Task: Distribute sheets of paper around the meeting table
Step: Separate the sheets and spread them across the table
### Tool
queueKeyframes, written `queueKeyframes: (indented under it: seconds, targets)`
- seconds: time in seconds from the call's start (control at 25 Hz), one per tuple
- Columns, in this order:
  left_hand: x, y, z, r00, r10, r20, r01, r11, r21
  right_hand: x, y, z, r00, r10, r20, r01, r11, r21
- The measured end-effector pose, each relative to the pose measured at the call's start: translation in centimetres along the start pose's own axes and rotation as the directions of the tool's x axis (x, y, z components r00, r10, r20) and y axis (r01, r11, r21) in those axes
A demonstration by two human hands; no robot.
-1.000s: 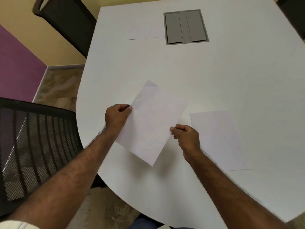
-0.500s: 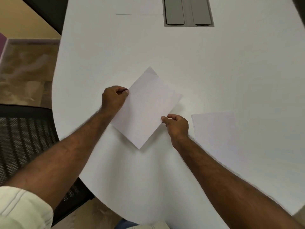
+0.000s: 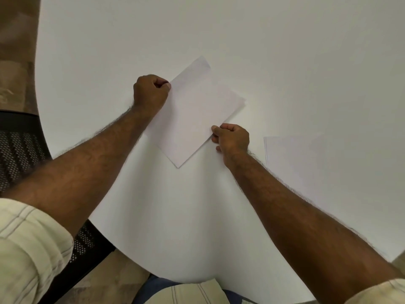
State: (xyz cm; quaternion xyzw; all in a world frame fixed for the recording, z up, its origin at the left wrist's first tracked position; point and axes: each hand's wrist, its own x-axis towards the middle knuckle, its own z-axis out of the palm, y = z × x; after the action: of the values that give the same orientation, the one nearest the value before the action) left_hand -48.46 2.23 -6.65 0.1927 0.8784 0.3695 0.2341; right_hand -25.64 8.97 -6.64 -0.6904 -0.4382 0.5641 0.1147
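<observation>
A white sheet of paper (image 3: 192,115) lies turned diamond-wise, low over or on the white meeting table (image 3: 285,51). My left hand (image 3: 151,93) pinches its upper left edge. My right hand (image 3: 232,139) pinches its lower right edge. A second stack of white sheets (image 3: 306,163) lies flat on the table to the right of my right hand, partly hidden by my right forearm.
A black mesh chair (image 3: 19,154) stands at the table's left edge, under my left forearm. Brown stone floor (image 3: 15,62) shows at the far left. The table's curved edge runs from the left down toward my body.
The view has tilted down and closer to the table, so the grey cable hatch has left the frame. Both hands still hold the sheet, which has sunk lower toward the tabletop.
</observation>
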Motion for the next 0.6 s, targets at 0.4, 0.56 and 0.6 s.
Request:
queueKeyframes:
  seconds: [0.4,0.56,0.6]
  targets:
    - [0.0,-0.3,0.1,0.997,-0.025,-0.070,0.028,0.998,0.056,-0.2,1.3,-0.7,1.000,0.001,-0.021,-0.001,1.000,0.019]
    - [-1.6,0.1,0.4,0.993,0.019,-0.119,-0.011,0.998,0.064,-1.8,3.2,-2.9,0.998,-0.018,-0.057,0.018,1.000,-0.005]
    - [-2.2,0.2,0.6,0.991,0.035,-0.126,-0.029,0.998,0.052,-2.2,3.8,-3.5,0.998,-0.025,-0.064,0.025,1.000,-0.010]
